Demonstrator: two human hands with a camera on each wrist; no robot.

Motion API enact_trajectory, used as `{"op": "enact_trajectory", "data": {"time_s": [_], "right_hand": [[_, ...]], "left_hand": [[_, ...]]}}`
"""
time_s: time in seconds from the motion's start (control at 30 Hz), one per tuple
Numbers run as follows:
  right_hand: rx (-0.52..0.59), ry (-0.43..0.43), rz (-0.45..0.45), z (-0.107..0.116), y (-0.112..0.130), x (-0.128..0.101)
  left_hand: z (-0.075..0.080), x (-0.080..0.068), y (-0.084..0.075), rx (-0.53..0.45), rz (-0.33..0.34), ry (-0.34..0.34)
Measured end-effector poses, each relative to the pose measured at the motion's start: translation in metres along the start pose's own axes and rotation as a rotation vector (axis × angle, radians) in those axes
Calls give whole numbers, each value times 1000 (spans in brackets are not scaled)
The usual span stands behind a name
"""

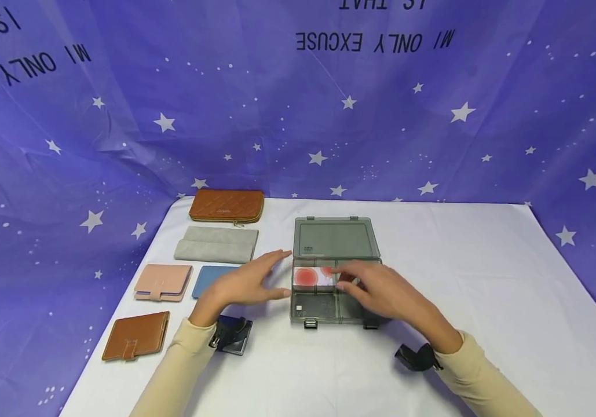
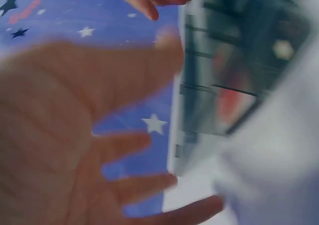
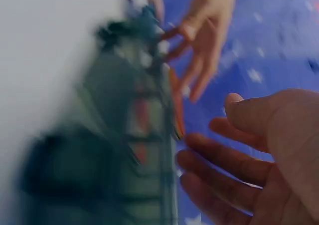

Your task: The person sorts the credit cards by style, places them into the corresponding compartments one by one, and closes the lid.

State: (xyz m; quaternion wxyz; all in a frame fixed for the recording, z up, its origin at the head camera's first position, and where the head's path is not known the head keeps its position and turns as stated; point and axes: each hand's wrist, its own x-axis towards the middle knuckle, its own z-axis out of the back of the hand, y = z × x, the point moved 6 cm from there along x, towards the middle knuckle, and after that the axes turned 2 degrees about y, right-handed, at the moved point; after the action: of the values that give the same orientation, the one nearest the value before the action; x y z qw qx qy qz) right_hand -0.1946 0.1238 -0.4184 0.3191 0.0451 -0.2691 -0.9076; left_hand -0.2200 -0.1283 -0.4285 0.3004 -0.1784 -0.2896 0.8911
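Note:
A smoky clear plastic organizer box (image 1: 338,313) lies on the white table, its lid (image 1: 335,240) folded back away from me. Inside, a white card with red circles (image 1: 306,277) sits in the back left part, and a dark card marked VIP (image 1: 320,308) is in the front left. My left hand (image 1: 249,284) is at the box's left side, thumb and fingers spread and holding nothing. Over the box's right half is my right hand (image 1: 381,288), fingertips overlapping the red-circled card's right end. In the right wrist view this hand's fingers (image 3: 224,155) are loosely bent around nothing.
Left of the box lie a brown zip wallet (image 1: 226,205), a grey wallet (image 1: 216,244), a pink wallet (image 1: 164,282), a blue wallet (image 1: 211,280) and a brown strap wallet (image 1: 136,336). A dark flat item (image 1: 238,346) is partly hidden beneath my left wrist. Purple star-printed cloth (image 1: 318,127) hangs behind.

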Motion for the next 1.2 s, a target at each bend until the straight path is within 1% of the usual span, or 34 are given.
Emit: {"op": "enact_trajectory", "data": {"time_s": [0.1, 0.17, 0.23, 0.33, 0.4, 0.47, 0.53, 0.6, 0.73, 0.87, 0.93, 1.0, 1.1, 1.2], "right_hand": [[211, -84, -80, 20, -31, 10], [334, -134, -150, 26, -56, 12], [414, -167, -241, 27, -79, 11], [499, -165, -350, 21, -104, 8], [544, -159, -393, 16, -114, 7], [603, -156, -408, 13, -119, 8], [653, -159, -410, 11, -121, 8], [694, -170, -411, 10, -122, 8], [730, -216, -412, 12, -125, 8], [772, -297, -393, 17, -127, 8], [781, -340, -368, 22, -127, 8], [763, -372, -350, 28, -126, 7], [735, -405, -326, 37, -123, 4], [695, -412, -302, 44, -116, -2]], "left_hand": [[13, 14, 3, -94, 85, -89], [14, 24, 8, -191, 136, -139], [10, 31, 14, -330, 184, -164], [-1, 40, 22, -566, 249, -188], [-7, 45, 26, -714, 267, -204], [-12, 50, 29, -823, 262, -224], [-16, 55, 30, -900, 250, -243], [-18, 57, 31, -949, 234, -264], [-16, 59, 29, -1005, 186, -317], [-9, 55, 25, -1018, 119, -399], [-5, 53, 24, -1005, 90, -432], [1, 51, 22, -986, 69, -441], [8, 48, 17, -936, 50, -423], [16, 44, 10, -860, 22, -404]]}}
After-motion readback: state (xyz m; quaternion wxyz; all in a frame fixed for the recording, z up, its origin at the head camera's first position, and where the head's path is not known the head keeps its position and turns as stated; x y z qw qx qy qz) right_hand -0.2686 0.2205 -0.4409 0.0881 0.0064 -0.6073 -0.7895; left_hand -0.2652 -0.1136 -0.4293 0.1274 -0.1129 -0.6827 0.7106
